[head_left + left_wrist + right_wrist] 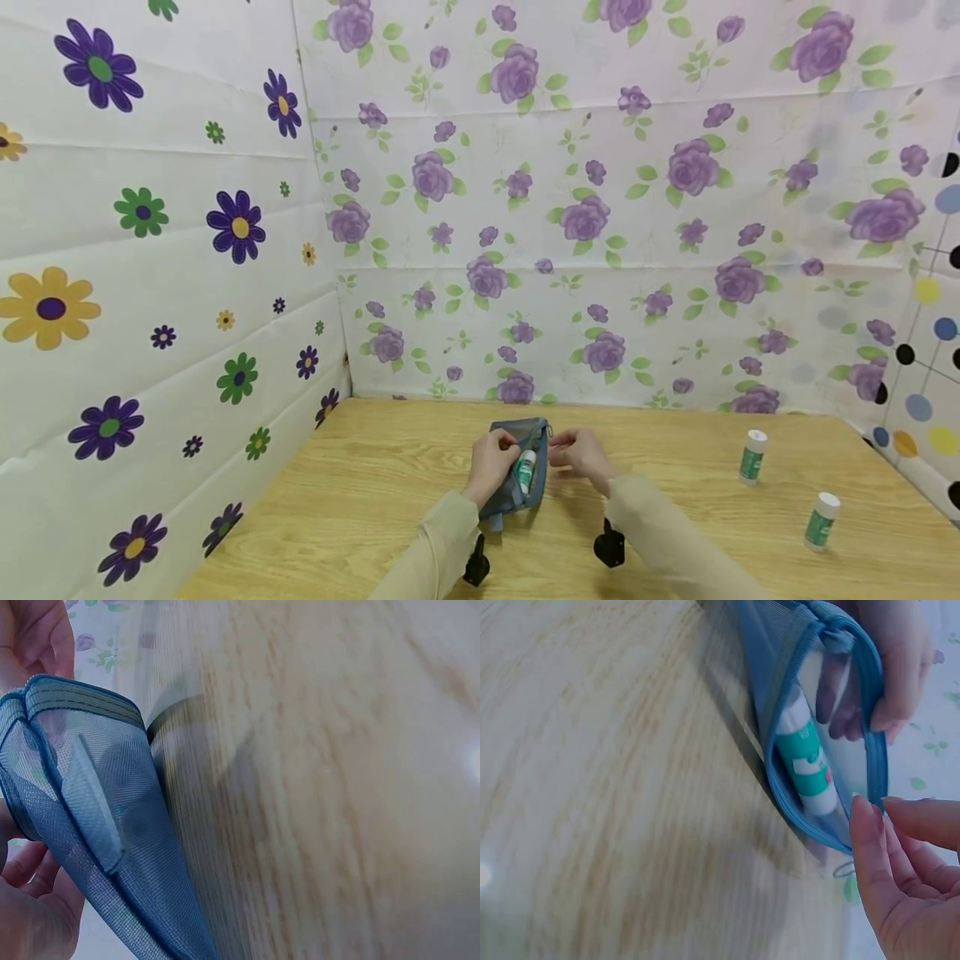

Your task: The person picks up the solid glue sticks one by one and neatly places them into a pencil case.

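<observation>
A blue mesh zipper pouch (543,462) stands tilted on the table with its mouth spread apart. Inside lies a white-capped glue stick (806,765) with a green label, visible through the opening. My left hand (491,462) grips the zippered rim on the pouch's left side; in the right wrist view its fingers (896,675) curl over that rim, some of them inside the mouth. My right hand (583,457) pinches the far end of the rim between thumb and fingertips, close to a small ring (844,870). A fabric tab (94,802) sticks out from the pouch's closed end.
Two more glue sticks stand upright to the right on the wood-grain table (360,483), one farther back (752,457) and another nearer (822,521). Flower-printed sheets (480,208) hang behind the table and along its left. Black camera mounts (609,546) sit under my wrists.
</observation>
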